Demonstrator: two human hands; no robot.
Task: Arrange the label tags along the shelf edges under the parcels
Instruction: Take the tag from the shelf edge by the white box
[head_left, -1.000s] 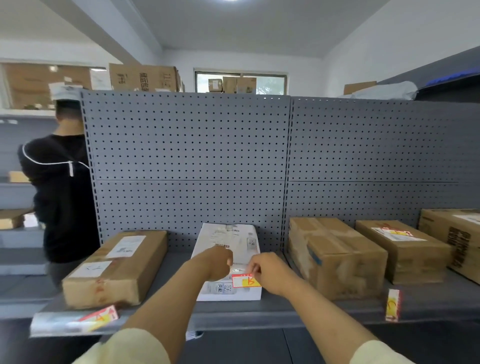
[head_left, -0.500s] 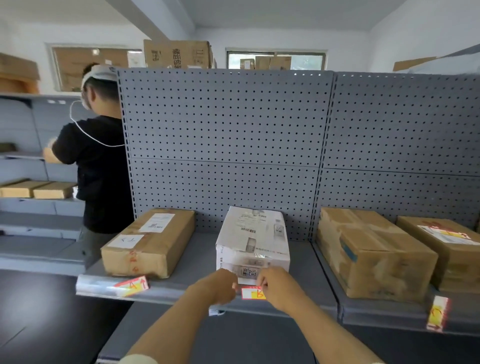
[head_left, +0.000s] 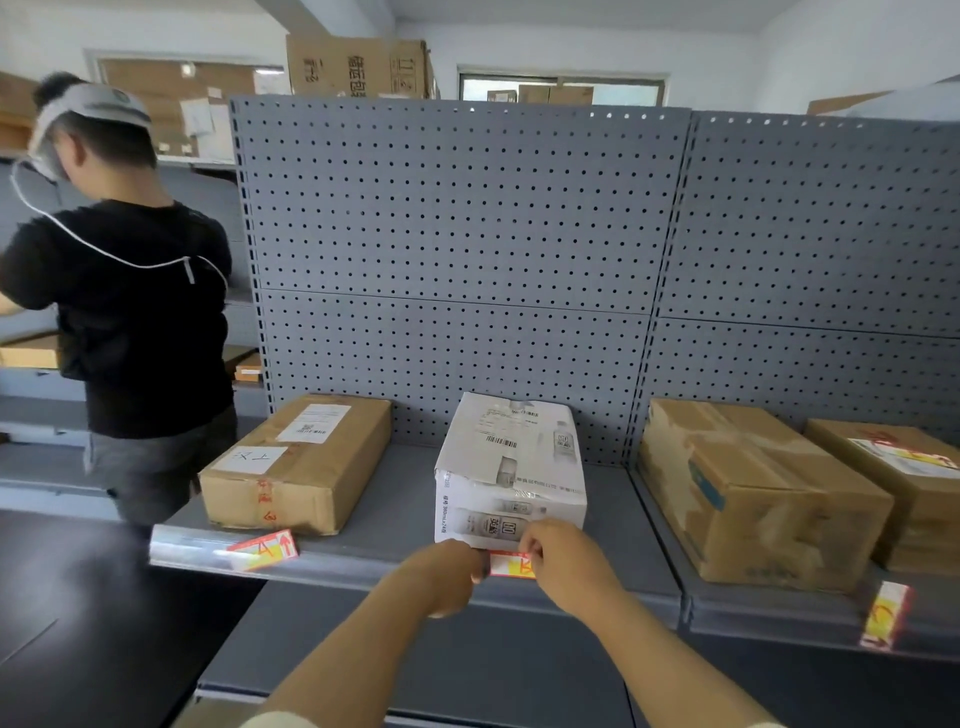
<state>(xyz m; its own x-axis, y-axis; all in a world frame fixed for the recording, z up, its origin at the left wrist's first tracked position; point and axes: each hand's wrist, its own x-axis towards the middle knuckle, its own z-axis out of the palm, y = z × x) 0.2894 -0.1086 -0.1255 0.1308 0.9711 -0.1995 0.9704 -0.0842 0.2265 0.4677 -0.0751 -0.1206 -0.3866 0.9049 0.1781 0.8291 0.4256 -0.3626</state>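
A red, white and yellow label tag (head_left: 510, 565) is pinched between my left hand (head_left: 448, 574) and my right hand (head_left: 561, 564), right at the shelf edge (head_left: 363, 569) below the white parcel (head_left: 511, 470). A second tag (head_left: 264, 550) lies tilted on the clear edge strip under the left brown parcel (head_left: 298, 462). A third tag (head_left: 885, 616) stands upright on the right shelf's edge below the large brown parcel (head_left: 753, 493).
A person in a black shirt (head_left: 124, 312) stands at the left by another shelving unit. A grey pegboard back (head_left: 457, 270) rises behind the parcels. Another brown parcel (head_left: 904, 483) sits far right. A lower shelf (head_left: 467, 660) juts out beneath my arms.
My hands carried the tag down from the front of the white parcel to the shelf edge. The view has shifted closer and to the left.
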